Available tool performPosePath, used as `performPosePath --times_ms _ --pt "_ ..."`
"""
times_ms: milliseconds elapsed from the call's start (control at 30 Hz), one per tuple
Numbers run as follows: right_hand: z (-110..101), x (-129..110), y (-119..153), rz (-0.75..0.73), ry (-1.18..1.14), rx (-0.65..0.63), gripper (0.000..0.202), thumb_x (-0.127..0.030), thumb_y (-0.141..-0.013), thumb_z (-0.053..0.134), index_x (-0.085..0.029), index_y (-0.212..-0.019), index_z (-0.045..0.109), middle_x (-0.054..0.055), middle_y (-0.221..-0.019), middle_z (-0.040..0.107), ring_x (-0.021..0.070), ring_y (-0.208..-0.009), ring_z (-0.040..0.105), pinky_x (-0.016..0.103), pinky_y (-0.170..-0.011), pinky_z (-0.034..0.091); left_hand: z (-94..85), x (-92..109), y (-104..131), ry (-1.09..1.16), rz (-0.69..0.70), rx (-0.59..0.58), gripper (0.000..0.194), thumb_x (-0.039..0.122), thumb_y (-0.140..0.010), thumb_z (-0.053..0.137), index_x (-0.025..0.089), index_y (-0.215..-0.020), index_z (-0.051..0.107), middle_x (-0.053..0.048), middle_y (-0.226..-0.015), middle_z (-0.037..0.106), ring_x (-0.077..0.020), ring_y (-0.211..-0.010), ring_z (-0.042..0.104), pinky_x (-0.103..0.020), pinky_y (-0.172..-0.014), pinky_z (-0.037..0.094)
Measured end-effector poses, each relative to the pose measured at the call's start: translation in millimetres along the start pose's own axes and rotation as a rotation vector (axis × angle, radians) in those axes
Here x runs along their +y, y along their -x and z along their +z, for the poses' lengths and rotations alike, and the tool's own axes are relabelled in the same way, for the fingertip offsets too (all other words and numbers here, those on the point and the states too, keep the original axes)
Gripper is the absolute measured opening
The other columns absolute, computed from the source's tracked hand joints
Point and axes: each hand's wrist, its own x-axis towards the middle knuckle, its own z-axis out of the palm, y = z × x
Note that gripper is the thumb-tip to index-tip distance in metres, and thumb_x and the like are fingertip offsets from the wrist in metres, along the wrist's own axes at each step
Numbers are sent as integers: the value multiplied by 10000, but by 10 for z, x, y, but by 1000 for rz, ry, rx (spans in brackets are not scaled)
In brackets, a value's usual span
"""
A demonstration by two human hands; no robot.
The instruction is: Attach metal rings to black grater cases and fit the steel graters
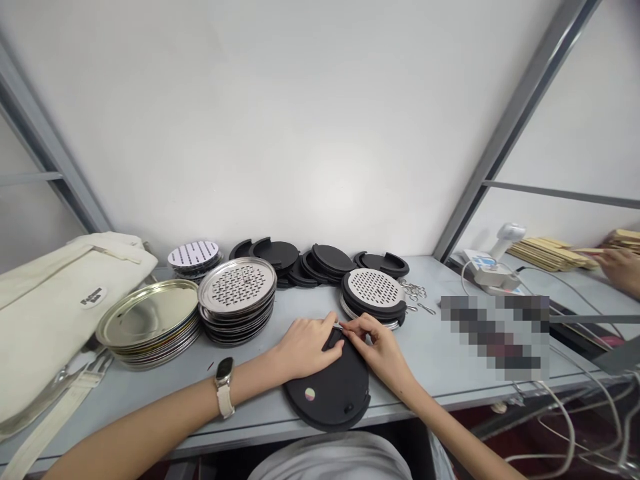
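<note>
A round black disc (pixel 330 393) with a small round sticker lies at the table's front edge, partly under both hands. My left hand (pixel 311 345) rests on its upper part, thumb and fingers bent around its top edge. Fingertips pinched, my right hand (pixel 374 347) meets the left at a small light-coloured piece (pixel 338 326) at the top edge of the disc. Just behind the hands stands a stack of black holders topped with a perforated metal disc (pixel 376 287). Metal hooks (pixel 414 291) lie to its right.
Grater discs (pixel 239 287) and gold-rimmed lids (pixel 150 312) are stacked at left, beside a cream bag (pixel 65 300). More black holders (pixel 331 259) line the wall. At right are a white device (pixel 487 267), cables and another person's hand (pixel 623 269).
</note>
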Motion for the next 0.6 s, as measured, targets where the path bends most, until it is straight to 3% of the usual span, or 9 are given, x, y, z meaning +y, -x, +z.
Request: performPosePath --times_ms 600 --pt "-19 -77 -22 -67 40 -60 83 -230 -882 525 -198 -839 588 20 -779 544 167 -735 525 293 -689 437 6 -23 9 52 52 20 204 344 -924 412 208 -1043 505 -52 -877 688 -266 -773 670 -317 -631 445"
